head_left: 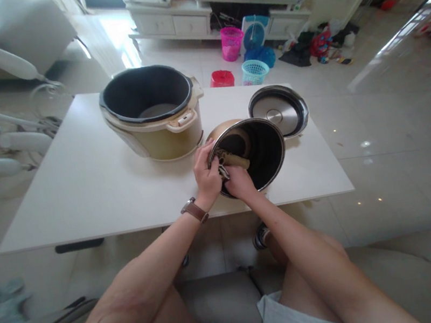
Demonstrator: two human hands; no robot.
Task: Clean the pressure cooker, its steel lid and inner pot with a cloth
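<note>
A deep pot (264, 148) with a dark inside and a shiny rim is tipped toward me over the table's near edge. My left hand (206, 171), a brown-strapped watch on its wrist, grips the pot's left rim with fingers outside and thumb inward. Inside the mouth, my right hand (239, 180) is closed around a tan and dark patterned cloth (240, 161), part of which bunches at my left thumb. Behind to the left stands an open electric pressure cooker body (166, 136). A round metal lid (273, 114) lies just beyond the pot.
The white table (103, 201) carries these things. Whisk-like utensils with white handles (9, 60) appear at left. Past the table are a pink basket (232, 43), a light blue basket (254, 72), a red container (222, 78) and a white cabinet (173, 23). A grey sofa (399, 263) is beneath me.
</note>
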